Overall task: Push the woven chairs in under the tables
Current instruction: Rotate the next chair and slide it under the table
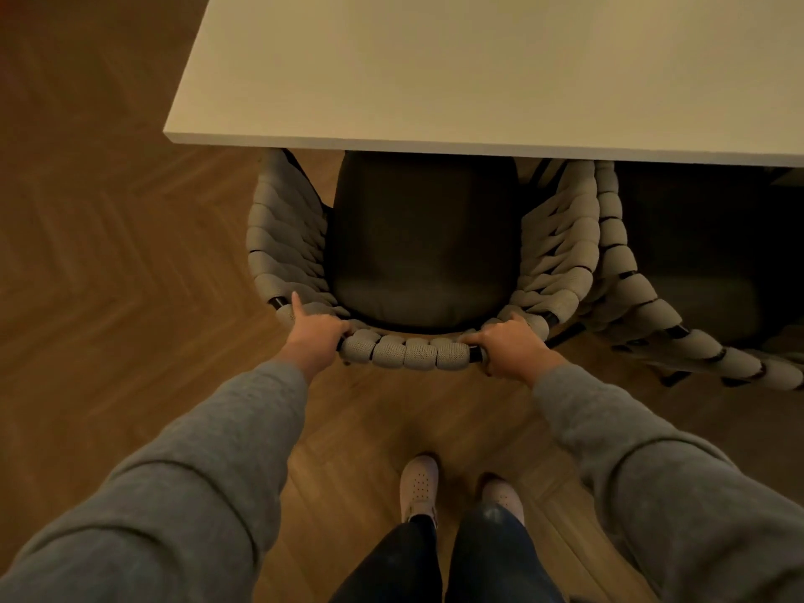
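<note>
A woven chair (409,353) with thick grey rope bands and a dark seat cushion (424,250) stands in front of me, its front part hidden under the white table (435,71). My left hand (314,333) grips the left end of the chair's back rail, index finger stretched along the weave. My right hand (511,346) grips the right end of the same rail. Both arms wear grey sleeves.
A second woven chair (644,311) stands close on the right, touching the first one and partly under the same table. Wooden herringbone floor (108,254) spreads to the left and behind. My two feet in light shoes (420,485) stand just behind the chair.
</note>
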Motion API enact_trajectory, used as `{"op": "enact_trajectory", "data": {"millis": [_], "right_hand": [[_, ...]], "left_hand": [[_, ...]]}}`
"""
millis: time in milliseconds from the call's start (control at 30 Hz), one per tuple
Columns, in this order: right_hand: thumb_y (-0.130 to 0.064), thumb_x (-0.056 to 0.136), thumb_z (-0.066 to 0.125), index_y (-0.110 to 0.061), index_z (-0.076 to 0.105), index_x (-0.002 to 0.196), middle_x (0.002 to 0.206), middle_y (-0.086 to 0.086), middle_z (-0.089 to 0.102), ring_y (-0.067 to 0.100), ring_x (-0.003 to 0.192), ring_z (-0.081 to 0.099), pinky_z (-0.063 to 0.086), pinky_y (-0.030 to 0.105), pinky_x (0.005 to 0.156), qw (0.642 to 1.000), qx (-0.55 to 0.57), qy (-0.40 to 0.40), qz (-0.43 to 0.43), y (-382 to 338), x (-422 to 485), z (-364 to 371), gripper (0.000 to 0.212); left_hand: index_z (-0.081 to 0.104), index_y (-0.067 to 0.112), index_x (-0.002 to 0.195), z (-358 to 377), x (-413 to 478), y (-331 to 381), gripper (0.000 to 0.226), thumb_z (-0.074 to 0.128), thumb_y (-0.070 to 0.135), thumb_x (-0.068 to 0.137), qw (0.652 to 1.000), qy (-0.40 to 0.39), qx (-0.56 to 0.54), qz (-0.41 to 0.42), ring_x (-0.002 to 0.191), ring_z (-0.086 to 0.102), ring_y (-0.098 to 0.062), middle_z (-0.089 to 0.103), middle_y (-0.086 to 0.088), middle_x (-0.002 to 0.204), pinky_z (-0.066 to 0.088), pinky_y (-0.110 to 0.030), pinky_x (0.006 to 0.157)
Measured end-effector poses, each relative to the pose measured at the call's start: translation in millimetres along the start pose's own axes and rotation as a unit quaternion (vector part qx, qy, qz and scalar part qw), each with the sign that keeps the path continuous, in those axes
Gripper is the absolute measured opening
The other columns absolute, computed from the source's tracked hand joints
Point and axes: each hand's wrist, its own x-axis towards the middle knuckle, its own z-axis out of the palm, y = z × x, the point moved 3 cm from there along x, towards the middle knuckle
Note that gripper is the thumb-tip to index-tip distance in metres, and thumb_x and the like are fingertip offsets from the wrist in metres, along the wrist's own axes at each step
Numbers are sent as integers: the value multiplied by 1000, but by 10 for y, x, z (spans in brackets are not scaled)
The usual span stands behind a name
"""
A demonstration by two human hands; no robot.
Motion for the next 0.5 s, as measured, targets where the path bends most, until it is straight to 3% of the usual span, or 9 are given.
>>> {"op": "enact_trajectory", "data": {"millis": [133,300,500], "right_hand": [[-28,94,56,-42,41,141,117,-2,60,22,115,55,30,50,108,1000,10,-15,2,66,102,-69,51],[-27,95,54,-40,42,140,119,-2,57,20,111,55,35,45,103,1000,6,-30,-6,61,76,-142,48],[-25,93,55,-42,41,141,134,-5,54,18,120,53,32,46,107,999,-8,-47,-7,151,64,-61,53]], "left_hand": [[55,32,125,-118,81,-7,34,51,18,94,1000,10,-8,-12,122,51,-20,63,8,116,-4,-73,108],[49,32,134,-108,98,-10,42,52,19,95,1000,8,-7,1,133,39,-24,57,6,130,-3,-74,108],[42,32,141,-58,115,90,50,53,19,94,1000,1,3,5,136,36,-26,50,3,139,-2,-72,109]]}}
